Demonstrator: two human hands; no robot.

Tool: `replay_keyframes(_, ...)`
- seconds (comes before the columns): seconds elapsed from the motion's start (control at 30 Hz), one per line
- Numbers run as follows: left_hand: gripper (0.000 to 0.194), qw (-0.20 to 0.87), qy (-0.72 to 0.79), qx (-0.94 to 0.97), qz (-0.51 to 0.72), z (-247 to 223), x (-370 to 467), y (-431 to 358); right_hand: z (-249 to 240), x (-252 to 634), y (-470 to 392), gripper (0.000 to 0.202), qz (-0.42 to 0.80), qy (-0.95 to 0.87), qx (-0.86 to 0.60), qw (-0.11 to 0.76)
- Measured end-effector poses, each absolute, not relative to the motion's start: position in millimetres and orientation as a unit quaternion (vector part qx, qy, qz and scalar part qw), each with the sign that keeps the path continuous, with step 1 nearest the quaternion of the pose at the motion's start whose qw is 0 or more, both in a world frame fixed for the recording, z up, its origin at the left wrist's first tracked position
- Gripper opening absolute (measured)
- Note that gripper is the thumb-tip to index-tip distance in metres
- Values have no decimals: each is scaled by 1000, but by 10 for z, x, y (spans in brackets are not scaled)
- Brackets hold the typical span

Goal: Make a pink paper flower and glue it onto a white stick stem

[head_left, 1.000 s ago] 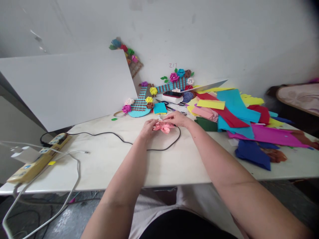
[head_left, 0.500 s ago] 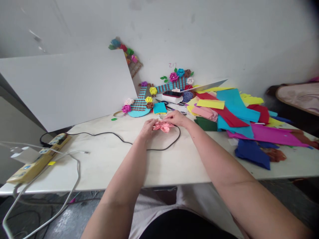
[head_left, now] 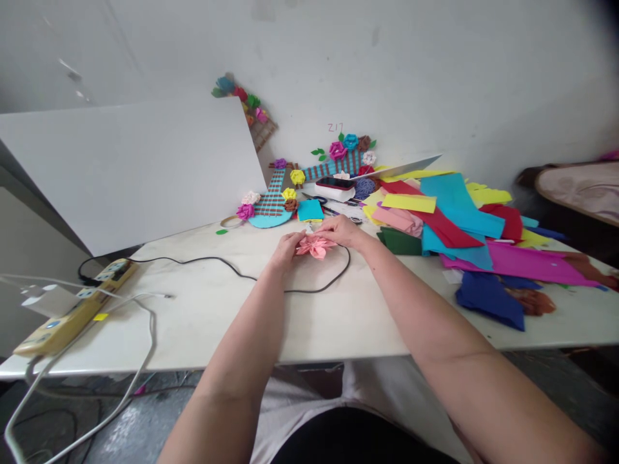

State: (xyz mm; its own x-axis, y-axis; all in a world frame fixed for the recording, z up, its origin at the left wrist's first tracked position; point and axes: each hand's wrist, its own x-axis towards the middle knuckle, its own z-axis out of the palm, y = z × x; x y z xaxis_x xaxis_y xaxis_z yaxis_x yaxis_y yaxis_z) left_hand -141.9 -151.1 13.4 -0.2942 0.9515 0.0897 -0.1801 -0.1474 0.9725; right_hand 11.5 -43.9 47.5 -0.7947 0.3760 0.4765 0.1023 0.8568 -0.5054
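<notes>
A pink paper flower [head_left: 316, 247] with loose, pointed petals is held over the table between my two hands. My left hand [head_left: 288, 249] is closed on its left edge. From the upper right, my right hand [head_left: 340, 231] pinches the back of the flower, its fingers bent over the petals. Something small and pale shows just behind the fingers, too small to name. A black cable [head_left: 319, 289] loops on the table below the flower and runs up under my right hand. Behind the hands lies a stack of small turquoise and yellow paper squares [head_left: 310, 209].
Coloured crepe paper sheets [head_left: 454, 212] are heaped on the right. Flower-covered paper guitars [head_left: 271, 203] lean at the back beside a phone [head_left: 335, 183] on a white box. A white board [head_left: 135, 167] stands at left, behind a power strip [head_left: 72, 316] with cables.
The flower has tilted slightly and its petals have shifted a little between my fingers. Both hands remain in nearly the same place.
</notes>
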Motion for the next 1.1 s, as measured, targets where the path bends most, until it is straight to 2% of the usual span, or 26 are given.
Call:
replay_keyframes(0.27,24,484,456,387,638,141,-1409,-1523,437,83,-398,23,182,-928,-130,299)
replay_keyframes(0.57,33,486,492,391,607,221,-1368,-1577,480,68,-453,22,116,-943,-131,284)
replay_keyframes(1.1,17,473,493,384,620,170,-1393,-1536,465,72,-456,23,114,-945,-122,280)
